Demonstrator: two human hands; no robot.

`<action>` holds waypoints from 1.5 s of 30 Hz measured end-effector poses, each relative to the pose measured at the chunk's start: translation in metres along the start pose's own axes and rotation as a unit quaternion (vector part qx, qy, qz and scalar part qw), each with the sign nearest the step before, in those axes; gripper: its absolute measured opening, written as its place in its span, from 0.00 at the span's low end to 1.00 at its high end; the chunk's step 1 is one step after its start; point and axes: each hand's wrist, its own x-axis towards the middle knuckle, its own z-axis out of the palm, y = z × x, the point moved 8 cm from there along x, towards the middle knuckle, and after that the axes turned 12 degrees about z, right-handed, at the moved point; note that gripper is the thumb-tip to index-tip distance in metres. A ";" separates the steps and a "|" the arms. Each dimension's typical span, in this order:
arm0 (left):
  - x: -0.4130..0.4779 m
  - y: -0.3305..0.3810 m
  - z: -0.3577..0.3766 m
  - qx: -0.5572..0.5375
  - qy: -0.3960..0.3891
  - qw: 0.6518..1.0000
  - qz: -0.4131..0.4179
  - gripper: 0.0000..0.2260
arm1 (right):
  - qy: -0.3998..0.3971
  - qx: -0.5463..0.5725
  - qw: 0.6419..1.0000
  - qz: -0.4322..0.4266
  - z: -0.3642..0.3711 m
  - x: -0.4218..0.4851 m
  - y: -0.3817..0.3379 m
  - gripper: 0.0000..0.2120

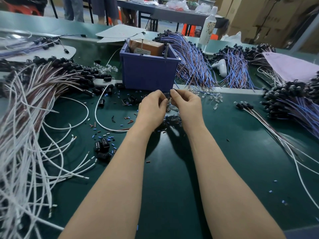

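Observation:
My left hand (152,107) and my right hand (185,105) meet over the green table (215,152), just in front of a blue plastic bin (149,71). Their fingertips pinch a small dark part (170,95) between them; it is blurred and mostly hidden by the fingers. Under the hands lies a small heap of clear bulbs and black bits (172,118). Loose black sockets (101,147) sit to the left of my left forearm.
White wires with black sockets (25,126) sprawl over the left side. Blue and brown wire bundles (195,62) lie behind the bin and at the right (296,107). Clear bulbs (216,98), a white bottle (208,28) and cut insulation bits are scattered about.

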 end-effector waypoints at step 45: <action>0.001 0.003 -0.013 0.055 0.089 0.994 0.026 0.11 | 0.037 -0.165 0.983 -0.069 0.002 -0.005 -0.019 0.10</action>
